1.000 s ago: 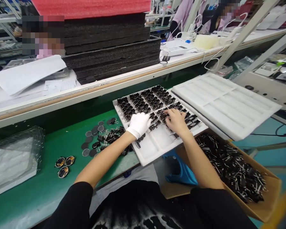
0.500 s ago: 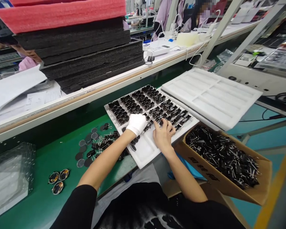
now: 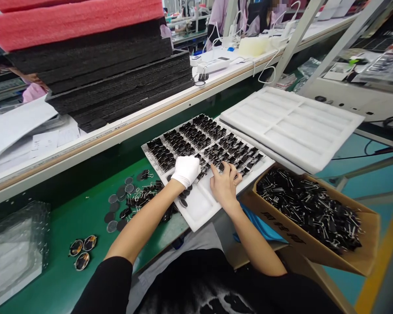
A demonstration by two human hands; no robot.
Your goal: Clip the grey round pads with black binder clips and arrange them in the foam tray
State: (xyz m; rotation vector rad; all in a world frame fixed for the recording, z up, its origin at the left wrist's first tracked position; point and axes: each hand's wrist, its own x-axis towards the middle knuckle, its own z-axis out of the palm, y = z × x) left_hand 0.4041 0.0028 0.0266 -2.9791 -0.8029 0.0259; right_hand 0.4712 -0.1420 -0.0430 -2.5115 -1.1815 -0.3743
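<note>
A white foam tray (image 3: 199, 208) holds rows of black binder clips (image 3: 196, 136) with silver wire handles. My left hand (image 3: 186, 170), in a white glove, is closed at the near end of the middle rows; what its fingers hold is hidden. My bare right hand (image 3: 225, 183) rests at the near right rows, fingers bent and thumb apart, touching the clips; whether something is between the fingertips is too small to tell. Dark round discs (image 3: 182, 196) lie on the tray beside the glove.
Loose clips (image 3: 146, 194) and discs (image 3: 112, 226) lie on the green table (image 3: 94, 279), with three round patterned pieces (image 3: 82, 261). An open carton (image 3: 281, 231) of clips stands right, below a second white tray (image 3: 291, 126). Black foam sheets (image 3: 118, 87) are stacked on the shelf.
The view has shifted slightly. Both hands stay at nearly the same places on the tray, with no clear change in the fingers.
</note>
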